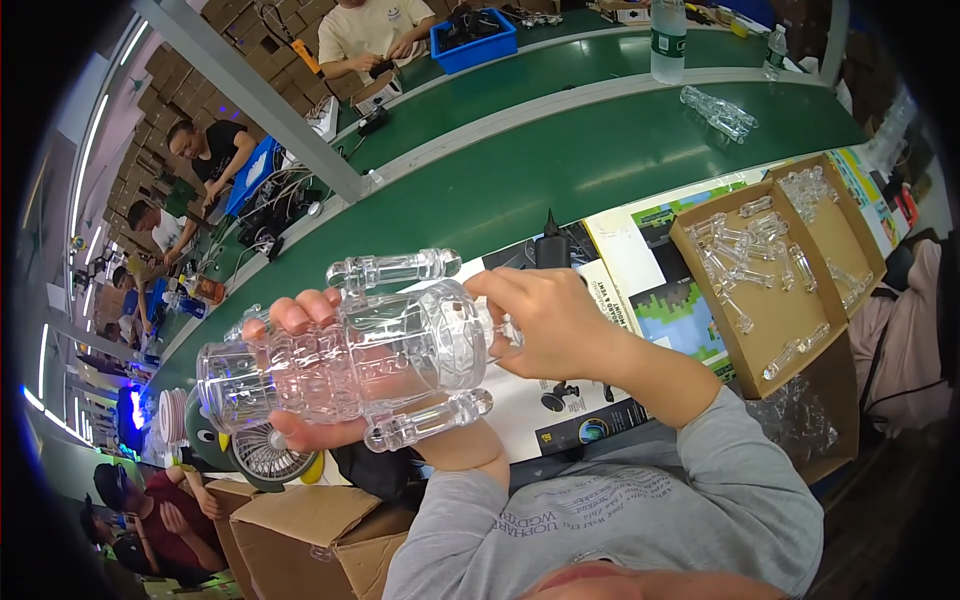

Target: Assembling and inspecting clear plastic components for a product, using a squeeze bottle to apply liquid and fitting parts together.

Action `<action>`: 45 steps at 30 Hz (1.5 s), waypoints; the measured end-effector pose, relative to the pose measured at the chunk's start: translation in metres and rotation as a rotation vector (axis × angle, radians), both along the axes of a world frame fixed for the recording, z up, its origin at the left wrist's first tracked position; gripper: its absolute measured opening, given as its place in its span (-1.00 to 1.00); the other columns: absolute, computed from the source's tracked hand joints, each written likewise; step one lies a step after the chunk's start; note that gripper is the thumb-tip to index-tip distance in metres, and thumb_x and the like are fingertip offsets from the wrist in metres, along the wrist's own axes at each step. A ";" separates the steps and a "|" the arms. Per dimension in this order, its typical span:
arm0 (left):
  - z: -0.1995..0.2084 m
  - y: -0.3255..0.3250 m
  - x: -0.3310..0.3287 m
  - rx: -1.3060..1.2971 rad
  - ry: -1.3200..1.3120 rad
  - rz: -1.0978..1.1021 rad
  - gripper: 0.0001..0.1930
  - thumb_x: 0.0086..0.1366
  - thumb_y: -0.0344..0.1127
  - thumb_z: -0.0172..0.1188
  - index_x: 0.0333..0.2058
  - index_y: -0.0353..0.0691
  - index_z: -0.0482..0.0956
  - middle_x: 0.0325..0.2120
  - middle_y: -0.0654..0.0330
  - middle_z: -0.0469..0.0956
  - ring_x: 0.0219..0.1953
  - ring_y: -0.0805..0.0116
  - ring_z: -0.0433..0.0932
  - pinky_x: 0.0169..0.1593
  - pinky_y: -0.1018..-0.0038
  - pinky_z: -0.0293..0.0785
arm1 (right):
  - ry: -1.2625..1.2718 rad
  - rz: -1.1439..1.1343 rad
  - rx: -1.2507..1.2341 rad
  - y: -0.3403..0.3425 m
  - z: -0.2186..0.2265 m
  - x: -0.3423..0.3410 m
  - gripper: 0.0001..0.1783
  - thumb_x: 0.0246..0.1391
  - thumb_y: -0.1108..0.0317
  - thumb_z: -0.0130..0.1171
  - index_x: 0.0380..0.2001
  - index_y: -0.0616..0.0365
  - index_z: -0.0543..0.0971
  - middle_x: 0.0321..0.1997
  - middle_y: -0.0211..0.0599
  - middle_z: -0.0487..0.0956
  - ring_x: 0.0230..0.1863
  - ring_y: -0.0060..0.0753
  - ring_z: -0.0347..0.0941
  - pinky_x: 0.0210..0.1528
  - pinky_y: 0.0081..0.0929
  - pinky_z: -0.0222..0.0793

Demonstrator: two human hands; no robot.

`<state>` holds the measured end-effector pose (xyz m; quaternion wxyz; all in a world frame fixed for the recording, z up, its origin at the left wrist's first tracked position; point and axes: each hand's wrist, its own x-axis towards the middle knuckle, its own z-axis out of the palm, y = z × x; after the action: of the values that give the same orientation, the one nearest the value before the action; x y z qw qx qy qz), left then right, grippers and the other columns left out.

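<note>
A clear plastic figure-shaped container (325,375) lies tilted in front of me, its ribbed body pointing left. My left hand (308,318) is wrapped round it from beneath, with fingers over its far side and thumb on the near side. Two clear arm-like pieces flank the body: the far arm piece (395,268) and the near arm piece (430,418). At the container's right end, my right hand (560,318) pinches a small clear part (505,335), mostly hidden by the fingers. Just beyond the right hand stands a black nozzle bottle (552,248).
A cardboard tray (745,355) with several clear pieces sits at right on printed sheets. Across the green bench (460,190) lie another clear figure (718,113) and a water bottle (668,45). A small fan (268,452) and open carton (305,535) are lower left. Co-workers sit beyond.
</note>
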<state>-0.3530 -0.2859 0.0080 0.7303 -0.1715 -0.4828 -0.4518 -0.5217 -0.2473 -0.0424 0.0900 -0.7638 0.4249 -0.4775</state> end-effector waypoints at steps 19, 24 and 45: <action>-0.005 0.003 -0.029 0.047 0.138 0.019 -0.32 0.05 0.14 0.15 -0.03 -0.25 0.20 -0.27 0.03 0.31 -0.21 0.15 0.34 -0.04 0.24 0.32 | 0.163 0.125 0.161 0.000 0.029 -0.036 -0.55 -0.43 0.47 0.19 -0.28 0.12 0.42 -0.59 -0.41 0.46 -0.54 -0.27 0.44 -0.51 -0.44 0.32; -0.015 -0.020 -0.031 0.055 0.129 -0.089 -0.31 0.03 0.11 0.15 -0.01 -0.26 0.19 -0.24 0.00 0.33 -0.13 0.11 0.36 0.00 0.19 0.34 | 0.131 0.051 0.181 -0.005 0.026 -0.038 -0.56 -0.40 0.45 0.21 -0.29 0.16 0.39 -0.52 -0.32 0.48 -0.45 -0.23 0.46 -0.43 -0.41 0.35; -0.020 -0.029 0.088 0.421 0.598 0.408 -0.88 0.16 -0.45 -0.10 -0.31 -0.27 0.24 -0.27 0.07 0.33 -0.30 0.29 0.35 -0.25 0.36 0.31 | 0.776 -0.481 0.421 -0.226 -0.103 -0.028 -0.63 -0.31 0.42 0.14 -0.27 -0.01 0.46 -0.32 -0.30 0.56 -0.22 -0.24 0.49 -0.20 -0.25 0.30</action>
<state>-0.2648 -0.3151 -0.0122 0.9320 -0.0430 -0.1707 -0.3169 -0.5493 -0.4734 -0.1455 -0.0354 -0.7307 0.6783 -0.0694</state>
